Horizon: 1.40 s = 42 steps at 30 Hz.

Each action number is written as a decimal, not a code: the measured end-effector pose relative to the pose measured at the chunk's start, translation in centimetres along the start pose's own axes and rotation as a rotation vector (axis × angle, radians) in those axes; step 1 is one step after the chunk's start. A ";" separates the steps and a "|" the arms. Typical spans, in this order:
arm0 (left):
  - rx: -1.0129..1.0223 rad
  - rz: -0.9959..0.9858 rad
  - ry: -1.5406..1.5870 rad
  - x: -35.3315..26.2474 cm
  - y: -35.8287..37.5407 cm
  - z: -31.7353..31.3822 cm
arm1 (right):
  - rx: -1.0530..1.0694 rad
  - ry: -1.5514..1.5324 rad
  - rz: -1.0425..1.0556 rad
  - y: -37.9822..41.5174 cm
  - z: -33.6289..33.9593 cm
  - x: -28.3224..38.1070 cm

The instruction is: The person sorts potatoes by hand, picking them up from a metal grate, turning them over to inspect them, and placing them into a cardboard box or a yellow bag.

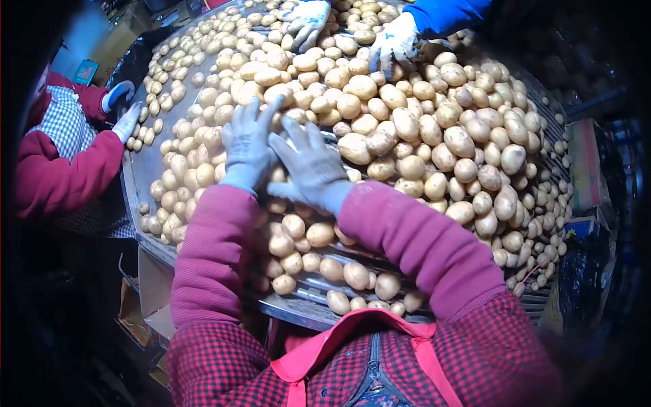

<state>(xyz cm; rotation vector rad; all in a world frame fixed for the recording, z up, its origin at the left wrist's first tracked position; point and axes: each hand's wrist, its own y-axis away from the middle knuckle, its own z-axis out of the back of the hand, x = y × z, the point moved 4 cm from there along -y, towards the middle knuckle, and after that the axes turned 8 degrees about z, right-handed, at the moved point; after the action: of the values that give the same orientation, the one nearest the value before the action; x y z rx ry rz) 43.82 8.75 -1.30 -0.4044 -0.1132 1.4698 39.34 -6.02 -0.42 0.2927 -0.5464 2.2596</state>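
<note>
Many pale brown potatoes (407, 125) cover a large metal table with slats (312, 295). My left hand (248, 142), in a grey glove, lies on potatoes near the middle with its fingers spread and pointing away from me. Just to its right, my right hand (310, 163), also gloved, reaches up and to the left over the potatoes, fingers apart. The two hands are close together at the thumb side. Neither hand is wrapped round a potato. Potatoes under both palms are partly hidden.
Across the table a co-worker's white-gloved hands (395, 44) rest on potatoes, with blue sleeves. Another person in a red top (74, 169) has gloved hands at the left edge. Cardboard boxes (156, 288) stand below the left edge, and another box (586, 163) is at the right.
</note>
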 end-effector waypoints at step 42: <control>0.648 -0.054 0.311 -12.6 2.6 -0.6 | 0.518 -0.491 -0.115 13.5 10.5 0.1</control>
<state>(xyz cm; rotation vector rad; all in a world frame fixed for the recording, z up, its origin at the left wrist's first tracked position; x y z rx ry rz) 40.16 -3.61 -0.62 -0.0922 0.5842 1.2890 29.71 -19.09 4.93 1.1272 -0.1639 2.1836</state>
